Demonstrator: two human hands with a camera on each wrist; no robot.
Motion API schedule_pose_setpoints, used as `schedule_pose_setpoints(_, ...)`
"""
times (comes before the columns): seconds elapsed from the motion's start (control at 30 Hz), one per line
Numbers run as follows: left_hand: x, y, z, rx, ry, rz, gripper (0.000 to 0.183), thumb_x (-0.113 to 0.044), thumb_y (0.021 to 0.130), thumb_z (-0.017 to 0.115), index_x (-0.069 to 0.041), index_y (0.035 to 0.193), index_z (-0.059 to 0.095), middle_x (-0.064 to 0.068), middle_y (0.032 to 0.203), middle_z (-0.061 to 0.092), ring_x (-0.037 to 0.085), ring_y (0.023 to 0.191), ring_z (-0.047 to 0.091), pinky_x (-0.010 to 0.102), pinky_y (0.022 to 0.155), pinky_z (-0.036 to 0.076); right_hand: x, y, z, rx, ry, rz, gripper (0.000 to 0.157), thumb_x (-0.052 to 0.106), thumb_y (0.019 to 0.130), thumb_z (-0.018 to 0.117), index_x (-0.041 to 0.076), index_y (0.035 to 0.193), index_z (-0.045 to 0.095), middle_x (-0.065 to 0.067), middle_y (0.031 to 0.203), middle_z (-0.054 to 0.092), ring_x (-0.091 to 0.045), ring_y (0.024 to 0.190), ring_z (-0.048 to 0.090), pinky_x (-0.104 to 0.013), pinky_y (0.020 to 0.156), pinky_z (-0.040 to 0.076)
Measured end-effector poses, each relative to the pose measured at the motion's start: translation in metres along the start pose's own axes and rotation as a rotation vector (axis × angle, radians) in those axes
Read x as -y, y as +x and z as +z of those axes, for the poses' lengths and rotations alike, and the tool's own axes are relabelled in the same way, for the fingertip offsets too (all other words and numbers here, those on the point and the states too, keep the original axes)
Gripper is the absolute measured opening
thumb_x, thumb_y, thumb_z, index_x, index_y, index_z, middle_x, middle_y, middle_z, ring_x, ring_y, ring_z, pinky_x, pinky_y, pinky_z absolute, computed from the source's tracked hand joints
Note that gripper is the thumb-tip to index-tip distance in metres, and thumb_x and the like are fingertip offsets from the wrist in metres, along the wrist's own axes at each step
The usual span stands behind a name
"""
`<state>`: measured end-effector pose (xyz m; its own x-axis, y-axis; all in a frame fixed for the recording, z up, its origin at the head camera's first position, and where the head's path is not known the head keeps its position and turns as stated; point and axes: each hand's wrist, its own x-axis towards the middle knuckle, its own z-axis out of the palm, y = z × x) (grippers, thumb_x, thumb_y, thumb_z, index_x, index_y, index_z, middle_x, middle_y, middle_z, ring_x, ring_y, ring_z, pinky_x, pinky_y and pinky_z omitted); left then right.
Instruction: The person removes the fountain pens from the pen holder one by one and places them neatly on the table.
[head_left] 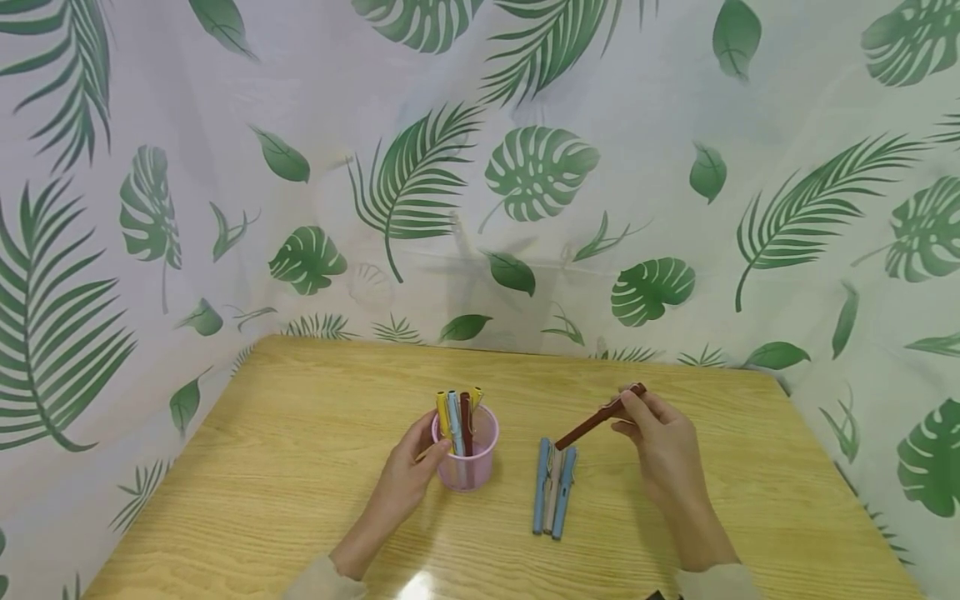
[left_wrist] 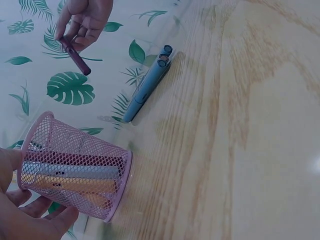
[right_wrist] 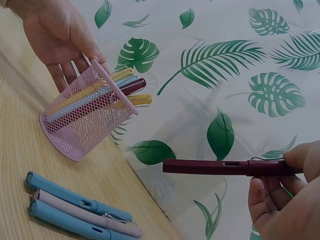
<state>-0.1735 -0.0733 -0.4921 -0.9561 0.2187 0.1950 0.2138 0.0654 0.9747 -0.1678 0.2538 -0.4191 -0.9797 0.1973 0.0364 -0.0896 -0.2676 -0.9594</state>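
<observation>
A pink mesh pen cup (head_left: pixel 467 471) stands on the table with several pens in it: yellow pens (head_left: pixel 442 412), a light blue pen (head_left: pixel 454 421) and a dark red pen (head_left: pixel 467 421). My left hand (head_left: pixel 408 471) grips the cup's left side, thumb near the rim. In my right hand (head_left: pixel 663 442), a second dark red pen (right_wrist: pixel 210 167) is pinched near its clip end and held tilted in the air. Below its lower end, two blue pens (head_left: pixel 540 487) and a greyish-pink pen (head_left: pixel 554 492) lie side by side on the table.
The wooden table (head_left: pixel 315 417) runs back to a white cloth backdrop (head_left: pixel 435 292) printed with green leaves. The backdrop also rises along the left and right sides of the table.
</observation>
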Motion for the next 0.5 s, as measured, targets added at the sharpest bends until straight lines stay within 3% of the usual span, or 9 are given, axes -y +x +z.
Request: schedule_pose_setpoints(0.5, 0.000, 0.000, -0.001, -0.002, 0.000, -0.018, 0.059, -0.020, 0.108, 0.056, 0.006, 0.156, 0.034, 0.031, 0.152, 0.045, 0.046, 0.140, 0.044, 0.060, 0.118, 0.034, 0.004, -0.005, -0.020, -0.007, -0.020, 0.008, 0.019, 0.017, 0.102, 0.068, -0.001, 0.100, 0.075, -0.001, 0.112, 0.067, -0.014, 0.098, 0.067, -0.023, 0.080, 0.060)
